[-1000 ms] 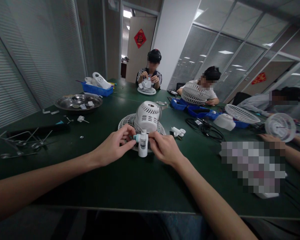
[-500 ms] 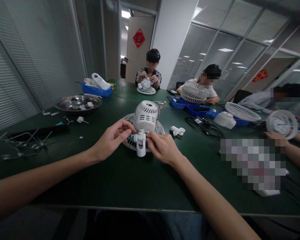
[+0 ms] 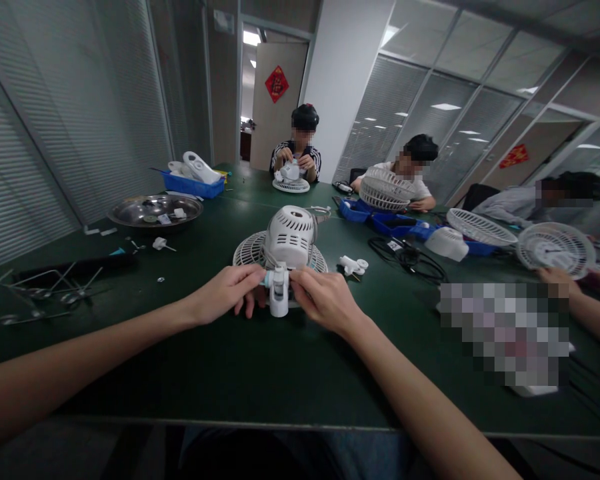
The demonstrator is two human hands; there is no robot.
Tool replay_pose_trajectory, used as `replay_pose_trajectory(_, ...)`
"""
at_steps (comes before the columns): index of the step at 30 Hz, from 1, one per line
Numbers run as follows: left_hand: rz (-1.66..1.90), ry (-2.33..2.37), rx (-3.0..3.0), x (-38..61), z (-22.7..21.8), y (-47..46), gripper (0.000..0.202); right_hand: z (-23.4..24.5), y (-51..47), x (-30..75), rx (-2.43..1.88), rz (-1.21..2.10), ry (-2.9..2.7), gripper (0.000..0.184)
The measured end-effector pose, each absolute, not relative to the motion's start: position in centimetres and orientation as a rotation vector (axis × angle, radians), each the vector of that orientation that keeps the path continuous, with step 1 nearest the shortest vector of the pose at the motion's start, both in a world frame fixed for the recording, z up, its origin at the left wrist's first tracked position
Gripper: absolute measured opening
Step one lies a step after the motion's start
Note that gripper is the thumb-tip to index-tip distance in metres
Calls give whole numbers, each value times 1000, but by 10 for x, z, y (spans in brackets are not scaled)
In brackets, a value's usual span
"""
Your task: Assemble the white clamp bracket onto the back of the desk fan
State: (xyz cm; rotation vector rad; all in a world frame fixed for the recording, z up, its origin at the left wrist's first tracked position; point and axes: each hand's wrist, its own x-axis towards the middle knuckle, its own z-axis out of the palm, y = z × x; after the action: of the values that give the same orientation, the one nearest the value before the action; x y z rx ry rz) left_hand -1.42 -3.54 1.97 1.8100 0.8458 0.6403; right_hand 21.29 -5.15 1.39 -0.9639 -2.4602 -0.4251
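A white fan motor housing (image 3: 291, 237) with vent slots rests on a round white fan grille (image 3: 247, 250) in front of me. From its near side a white neck joint (image 3: 279, 303) points toward me, with a light blue knob (image 3: 269, 278) on its left. My left hand (image 3: 230, 290) pinches that knob between thumb and index finger, other fingers curled below. On the opposite side, my right hand (image 3: 325, 297) grips the neck joint with thumb and fingers; its fingertips are partly hidden. A small white plastic part (image 3: 353, 265) lies to the right of the grille.
Left on the green table (image 3: 240, 373) are a metal bowl (image 3: 125, 212), a blue bin (image 3: 195, 185), wire stands (image 3: 55, 293) and a small part with a pin (image 3: 161, 244). Black cable (image 3: 415, 260) and a pixelated object (image 3: 510, 333) lie right. Several co-workers sit around the table.
My left hand has lowered slightly and closed its thumb and finger onto the light blue knob. My right hand keeps its grip on the neck joint.
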Motion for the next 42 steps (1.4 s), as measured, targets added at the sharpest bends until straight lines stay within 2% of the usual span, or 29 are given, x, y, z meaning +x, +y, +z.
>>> replay_pose_trajectory(4,780,834,2018,-19,22,-36,31,16,-52,212,-981,-357,-2435,19)
replay_pose_trajectory(12,976,900,2395,-19,21,-42,31,15,-51,213,-1025,-308,-2428,15)
replay_pose_trajectory(17,918,856,2183,-18,22,-40,31,15,-52,212,-956,-366,-2421,15)
replay_pose_trajectory(22,865,929,1984,-16,21,-38,39,15,-54,207,-950,-469,-2409,18)
replay_pose_trajectory(27,611,932,1818,-15,18,-29,48,15,-53,206,-921,-552,-2398,19)
replay_pose_trajectory(31,582,765,1713,-16,20,-25,40,15,-53,206,-945,-506,-2364,18)
replay_pose_trajectory(38,668,832,2037,-23,27,-28,32,12,-50,209,-947,-310,-2327,12)
replay_pose_trajectory(42,696,953,2350,-27,27,-28,34,10,-48,211,-900,-336,-2315,11)
